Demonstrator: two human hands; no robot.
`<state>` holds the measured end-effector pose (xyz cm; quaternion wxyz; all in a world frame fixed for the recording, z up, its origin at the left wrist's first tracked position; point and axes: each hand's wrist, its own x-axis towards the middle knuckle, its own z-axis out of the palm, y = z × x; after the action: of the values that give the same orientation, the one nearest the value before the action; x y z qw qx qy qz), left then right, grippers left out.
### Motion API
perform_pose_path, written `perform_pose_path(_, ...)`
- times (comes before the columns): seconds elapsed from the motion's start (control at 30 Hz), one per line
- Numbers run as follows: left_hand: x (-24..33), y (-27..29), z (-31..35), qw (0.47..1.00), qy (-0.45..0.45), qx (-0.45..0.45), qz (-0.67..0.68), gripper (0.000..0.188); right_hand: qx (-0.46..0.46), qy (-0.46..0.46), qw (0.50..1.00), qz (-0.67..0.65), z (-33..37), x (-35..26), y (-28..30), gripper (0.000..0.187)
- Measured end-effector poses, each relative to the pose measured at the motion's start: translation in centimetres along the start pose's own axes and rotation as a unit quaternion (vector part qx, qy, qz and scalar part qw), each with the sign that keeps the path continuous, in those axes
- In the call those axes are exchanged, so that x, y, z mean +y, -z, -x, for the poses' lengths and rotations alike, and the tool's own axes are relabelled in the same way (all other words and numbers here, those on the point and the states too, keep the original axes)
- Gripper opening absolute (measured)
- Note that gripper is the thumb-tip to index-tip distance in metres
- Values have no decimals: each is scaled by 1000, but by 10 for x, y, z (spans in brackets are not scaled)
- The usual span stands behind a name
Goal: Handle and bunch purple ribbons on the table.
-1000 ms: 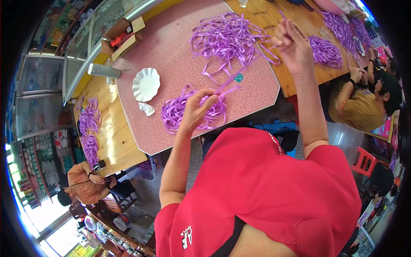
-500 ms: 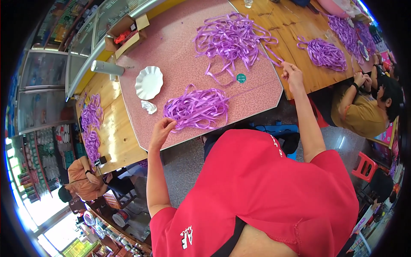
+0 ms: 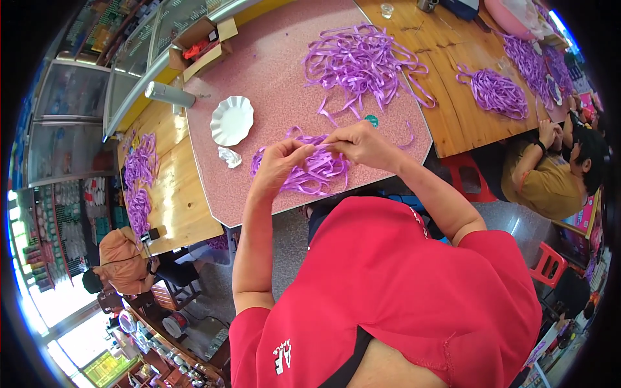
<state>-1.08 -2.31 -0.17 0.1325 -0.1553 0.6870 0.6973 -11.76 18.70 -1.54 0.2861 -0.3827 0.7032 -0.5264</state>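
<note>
My left hand point(image 3: 282, 165) and my right hand point(image 3: 363, 146) are close together above the near pile of purple ribbon point(image 3: 323, 183). A short piece of ribbon shows between their fingertips, and both hands pinch it. My forearms and hands cover part of the near pile. Farther off on the pink speckled tabletop point(image 3: 272, 58) lies a larger, looser heap of purple ribbon point(image 3: 356, 68). One thin strand curls on the table to the right of my right hand.
A white scalloped plate point(image 3: 232, 121), crumpled white tissue point(image 3: 229, 157), grey cylinder point(image 3: 169, 94) and open cardboard box point(image 3: 204, 48) stand on the left. More purple ribbon point(image 3: 498, 92) lies on the right wooden table. Seated people point(image 3: 546, 171) flank both sides; a red stool point(image 3: 467, 176) stands at right.
My right hand has come in from the far right edge of the table to meet the left. My left hand has moved slightly right and up over the near pile.
</note>
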Motion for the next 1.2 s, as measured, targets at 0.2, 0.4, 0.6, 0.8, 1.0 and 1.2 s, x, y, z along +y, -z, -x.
perform_pose_path(0.2, -13, 9, 14, 994, -8, -33, 106, 20, -41, -41, 998, -27, 6, 5, 21, 16)
perform_pose_path(0.4, 3, -5, 10, 995, 23, -54, 85, 16, -42, -6, 996, -84, 0, -15, -4, 24)
perform_pose_path(0.6, -3, -6, 8, 998, -29, -21, 55, 39, 21, 24, 999, 6, -3, -18, -6, 17)
perform_pose_path(0.8, -12, -28, -1, 999, -3, 11, 48, 58, 111, 153, 979, 71, -5, -14, -10, 9)
perform_pose_path(1.0, -23, -42, -7, 987, -100, 54, 114, 36, 139, 185, 969, 84, 0, -7, -14, 10)
perform_pose_path(1.2, -17, -47, 0, 984, -71, 34, 158, 21, 139, 75, 987, -28, 5, -9, -13, 9)
